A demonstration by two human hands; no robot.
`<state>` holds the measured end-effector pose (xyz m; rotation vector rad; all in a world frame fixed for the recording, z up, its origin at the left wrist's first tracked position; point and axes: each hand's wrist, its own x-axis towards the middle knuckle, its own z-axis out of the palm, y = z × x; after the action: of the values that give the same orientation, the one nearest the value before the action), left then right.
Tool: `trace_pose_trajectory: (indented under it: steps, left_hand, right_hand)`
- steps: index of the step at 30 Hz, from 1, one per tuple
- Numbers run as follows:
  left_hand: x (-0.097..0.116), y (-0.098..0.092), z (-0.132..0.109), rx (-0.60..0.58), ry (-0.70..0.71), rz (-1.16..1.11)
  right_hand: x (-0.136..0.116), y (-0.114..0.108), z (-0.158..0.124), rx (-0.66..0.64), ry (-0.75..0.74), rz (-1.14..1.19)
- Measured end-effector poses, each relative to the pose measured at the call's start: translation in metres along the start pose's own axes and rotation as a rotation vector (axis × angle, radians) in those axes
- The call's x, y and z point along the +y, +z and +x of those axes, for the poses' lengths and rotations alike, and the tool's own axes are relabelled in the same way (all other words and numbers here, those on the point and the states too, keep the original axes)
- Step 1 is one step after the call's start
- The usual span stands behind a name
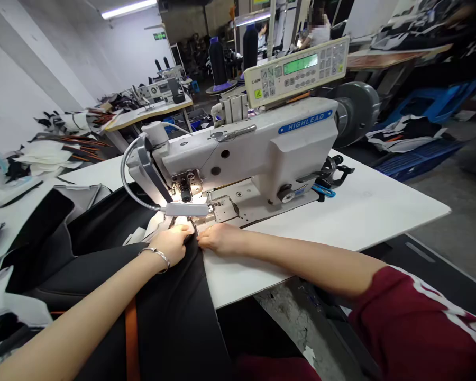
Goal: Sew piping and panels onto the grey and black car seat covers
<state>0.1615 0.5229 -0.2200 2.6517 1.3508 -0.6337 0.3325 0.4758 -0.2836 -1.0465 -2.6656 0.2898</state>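
Observation:
A white industrial sewing machine (262, 143) stands on the table, its needle area lit by a small lamp (187, 209). Black fabric (174, 307) with an orange stripe (131, 338) spreads from the needle area over the front edge. My left hand (171, 242), with a bracelet at the wrist, is closed on the fabric just in front of the lamp. My right hand (219, 239) lies to its right, fingers pinched on the fabric's edge. The needle tip and the seam are hidden behind the lamp and my fingers.
The white tabletop (333, 217) extends right of the machine. A control panel (297, 71) and black thread cones (218, 61) rise behind it. Fabric piles (43, 159) lie at left. Blue pallet (416, 161) stands at right. People sit in the background.

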Motion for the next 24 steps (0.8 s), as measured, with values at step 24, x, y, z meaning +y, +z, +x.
trace_pose_trajectory:
  steps: [24]
  left_hand:
    - [0.024, -0.002, 0.000, -0.037, -0.135, 0.042]
  right_hand:
    - [-0.023, -0.012, -0.060, 0.089, -0.078, 0.333]
